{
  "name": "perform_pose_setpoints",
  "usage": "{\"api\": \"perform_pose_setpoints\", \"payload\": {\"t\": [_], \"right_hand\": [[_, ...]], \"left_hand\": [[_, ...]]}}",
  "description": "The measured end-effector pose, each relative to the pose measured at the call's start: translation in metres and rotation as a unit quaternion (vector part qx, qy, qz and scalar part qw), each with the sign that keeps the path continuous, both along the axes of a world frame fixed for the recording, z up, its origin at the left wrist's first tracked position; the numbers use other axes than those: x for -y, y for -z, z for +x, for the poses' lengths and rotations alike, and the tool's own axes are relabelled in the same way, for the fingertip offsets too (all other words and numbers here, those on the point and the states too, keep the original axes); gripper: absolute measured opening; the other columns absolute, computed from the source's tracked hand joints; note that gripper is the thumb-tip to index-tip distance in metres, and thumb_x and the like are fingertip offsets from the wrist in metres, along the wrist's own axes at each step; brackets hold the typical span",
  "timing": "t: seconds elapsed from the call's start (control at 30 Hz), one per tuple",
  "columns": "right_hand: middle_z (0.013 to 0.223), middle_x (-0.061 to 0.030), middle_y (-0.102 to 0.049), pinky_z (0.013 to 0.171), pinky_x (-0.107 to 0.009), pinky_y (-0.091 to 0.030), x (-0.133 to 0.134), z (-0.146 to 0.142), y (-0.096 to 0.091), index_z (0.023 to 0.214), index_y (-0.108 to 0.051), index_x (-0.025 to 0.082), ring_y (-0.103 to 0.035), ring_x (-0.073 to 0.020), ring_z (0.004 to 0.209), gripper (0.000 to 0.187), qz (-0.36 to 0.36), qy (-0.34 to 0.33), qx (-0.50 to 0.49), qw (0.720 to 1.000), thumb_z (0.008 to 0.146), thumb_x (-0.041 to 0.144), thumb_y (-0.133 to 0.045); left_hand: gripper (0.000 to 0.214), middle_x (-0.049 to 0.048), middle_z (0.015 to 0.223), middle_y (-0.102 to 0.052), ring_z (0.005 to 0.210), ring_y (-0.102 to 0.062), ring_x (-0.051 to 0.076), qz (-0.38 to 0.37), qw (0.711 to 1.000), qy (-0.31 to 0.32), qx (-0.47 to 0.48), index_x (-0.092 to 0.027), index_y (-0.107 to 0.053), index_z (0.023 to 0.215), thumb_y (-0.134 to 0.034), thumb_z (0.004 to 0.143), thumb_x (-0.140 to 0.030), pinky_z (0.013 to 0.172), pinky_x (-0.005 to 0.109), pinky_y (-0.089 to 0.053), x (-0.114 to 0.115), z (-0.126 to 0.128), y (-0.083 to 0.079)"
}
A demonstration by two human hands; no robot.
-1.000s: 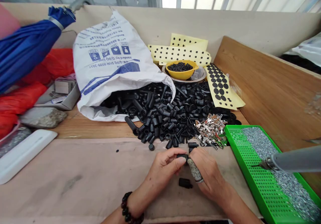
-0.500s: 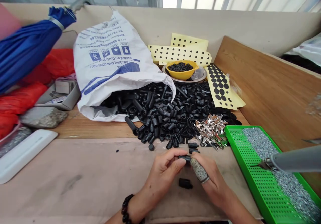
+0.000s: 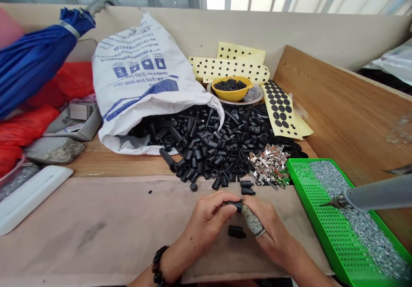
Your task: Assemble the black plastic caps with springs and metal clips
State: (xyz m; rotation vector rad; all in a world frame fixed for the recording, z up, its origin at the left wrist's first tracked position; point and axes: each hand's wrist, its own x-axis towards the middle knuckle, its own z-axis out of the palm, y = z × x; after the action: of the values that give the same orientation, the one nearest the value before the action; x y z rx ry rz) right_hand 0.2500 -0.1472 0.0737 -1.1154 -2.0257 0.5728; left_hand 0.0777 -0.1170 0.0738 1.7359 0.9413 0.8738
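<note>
Bench [image 3: 96,161], wooden, set against a pale wall; its near half is covered by a brownish sheet [image 3: 112,231], probably laid to protect the surface.

Item: black part [image 3: 237,204], one, held low over the sheet at the near side. It is pinched between thumb and fingers of the left hand [image 3: 209,218]; its right end is grasped by the curled right hand [image 3: 267,222], whose fingertips are partly hidden. By this double hold it is presumably steadied from both sides. One right-hand finger is wrapped in a speckled cover [image 3: 252,219], perhaps worn against rubbing.

Item: loose black part [image 3: 236,231], one, laid just nearer than the hands, touched by neither.

Item: two similar parts [image 3: 247,187], laid side by side beyond the hands.

Item: heap of black pieces [image 3: 209,154], spilled from a white sack [image 3: 144,81] laid with its mouth turned nearward, apparently for easy picking.

Item: metal clips [image 3: 270,167], piled at the heap's right.

Item: green tray [image 3: 331,225], right, strewn with small metal pieces [image 3: 373,235]; a grey tool [image 3: 380,194] is pointed leftward above it, seemingly placed within right-hand reach.
</note>
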Motion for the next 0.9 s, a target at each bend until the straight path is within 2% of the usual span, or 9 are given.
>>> {"api": "perform_pose_setpoints", "payload": {"t": [0.2, 0.3, 0.5, 0.57, 0.67, 0.73, 0.83, 0.9], "right_hand": [[0.065, -0.0003, -0.057, 0.054, -0.025, -0.041, 0.004, 0.001, -0.001, 0.078, -0.05, 0.022, -0.053, -0.0152, 0.059, 0.038, -0.056, 0.006, -0.035, 0.998, 0.096, 0.039, -0.021], [0.066, -0.0003, -0.058, 0.054, -0.025, -0.041, 0.005, 0.001, 0.002, 0.076, -0.049, 0.021, -0.053, -0.0152, 0.059, 0.036, -0.084, 0.008, -0.023, 0.996, 0.095, 0.037, -0.023], [0.074, -0.0003, -0.063, 0.059, -0.025, -0.042, 0.005, 0.008, -0.002, 0.083, -0.052, 0.022, -0.058, -0.0158, 0.067, 0.018, -0.131, 0.035, 0.053, 0.989, 0.088, 0.016, -0.036], [0.081, -0.0005, -0.064, 0.062, -0.025, -0.043, 0.003, 0.015, -0.005, 0.092, -0.053, 0.023, -0.06, -0.0164, 0.073, 0.018, -0.13, 0.044, 0.061, 0.989, 0.086, 0.014, -0.039], [0.087, -0.0017, -0.063, 0.067, -0.027, -0.043, -0.007, 0.023, -0.006, 0.096, -0.053, 0.023, -0.058, -0.0174, 0.079, 0.018, -0.112, 0.084, 0.074, 0.987, 0.086, 0.014, -0.04], [0.087, -0.0031, -0.06, 0.069, -0.029, -0.043, -0.02, 0.024, -0.003, 0.092, -0.054, 0.022, -0.055, -0.0182, 0.08, 0.019, -0.083, 0.117, 0.104, 0.984, 0.084, 0.012, -0.04], [0.086, -0.0053, -0.055, 0.072, -0.03, -0.041, -0.043, 0.017, 0.003, 0.087, -0.055, 0.019, -0.051, -0.0201, 0.084, 0.024, -0.022, 0.134, 0.202, 0.97, 0.074, 0.003, -0.043], [0.086, -0.0062, -0.054, 0.071, -0.03, -0.04, -0.056, 0.008, 0.006, 0.084, -0.055, 0.018, -0.05, -0.0209, 0.084, 0.026, 0.018, 0.139, 0.287, 0.948, 0.067, 0.0, -0.046]], "left_hand": [[0.017, 0.0033, 0.083, -0.067, 0.076, -0.06, 0.015, 0.028, 1.0, -0.001, 0.011, -0.017, -0.066, 0.092, -0.05, 0.087, -0.022, 0.069, 0.022, -0.045, 0.005, 0.001, 0.0], [0.017, 0.0036, 0.082, -0.066, 0.075, -0.06, 0.015, 0.019, 0.999, 0.002, 0.026, -0.017, -0.066, 0.093, -0.051, 0.086, -0.023, 0.069, 0.022, -0.045, 0.006, 0.001, 0.002], [0.02, 0.0041, 0.077, -0.065, 0.068, -0.057, 0.015, -0.142, 0.989, -0.01, 0.041, -0.014, -0.066, 0.091, -0.06, 0.079, -0.028, 0.06, 0.023, -0.043, 0.0, 0.001, 0.015], [0.02, 0.0027, 0.072, -0.063, 0.062, -0.054, 0.014, -0.155, 0.987, -0.016, 0.027, -0.014, -0.067, 0.091, -0.06, 0.078, -0.028, 0.056, 0.023, -0.041, -0.001, 0.001, 0.018], [0.015, 0.0011, 0.067, -0.059, 0.06, -0.051, 0.014, -0.099, 0.993, -0.011, -0.059, -0.016, -0.068, 0.087, -0.061, 0.076, -0.021, 0.056, 0.023, -0.039, -0.002, 0.001, 0.021], [0.013, 0.0019, 0.071, -0.06, 0.067, -0.054, 0.015, -0.039, 0.992, 0.002, -0.116, -0.016, -0.068, 0.085, -0.061, 0.074, -0.015, 0.061, 0.025, -0.04, -0.001, 0.001, 0.023], [0.012, 0.0035, 0.078, -0.064, 0.078, -0.056, 0.017, 0.034, 0.988, 0.038, -0.145, -0.016, -0.065, 0.082, -0.057, 0.076, -0.009, 0.071, 0.026, -0.042, 0.0, 0.001, 0.028], [0.01, 0.0042, 0.08, -0.064, 0.08, -0.056, 0.018, 0.071, 0.985, 0.054, -0.145, -0.016, -0.062, 0.08, -0.054, 0.079, -0.009, 0.074, 0.027, -0.042, 0.0, 0.001, 0.031]]}}
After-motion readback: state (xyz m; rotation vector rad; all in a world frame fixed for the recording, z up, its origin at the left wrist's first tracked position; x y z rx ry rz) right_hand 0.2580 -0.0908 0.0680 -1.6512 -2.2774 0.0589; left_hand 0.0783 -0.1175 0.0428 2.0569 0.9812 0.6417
